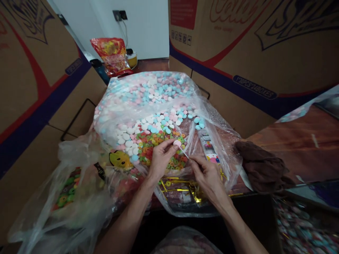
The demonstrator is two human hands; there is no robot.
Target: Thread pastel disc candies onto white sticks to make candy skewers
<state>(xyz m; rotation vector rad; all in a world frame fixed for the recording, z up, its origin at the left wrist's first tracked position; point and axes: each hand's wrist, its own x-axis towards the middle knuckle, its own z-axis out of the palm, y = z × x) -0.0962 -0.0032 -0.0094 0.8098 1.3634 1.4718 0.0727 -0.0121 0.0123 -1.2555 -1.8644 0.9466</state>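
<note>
Between the thumb and fingers of my left hand (161,157) is a pinched pale pink candy disc (177,143). A thin white stick (183,152) slants from that disc down to my right hand (205,173), whose fingertips grip its lower end. Whether the stick is inside the disc or only touching it, I cannot tell. Under my hands lies a pile of small coloured ring candies (148,144). Behind it, pink, white and blue candy discs (159,121) spill from a large clear plastic bag (111,102).
Large cardboard boxes (246,53) stand on both sides. A brown cloth (261,165) lies at right, near a printed packet (208,144). Gold twist ties (182,190) lie in front. Another plastic bag (79,218) hangs at left. A red candy bag (112,56) stands at the back.
</note>
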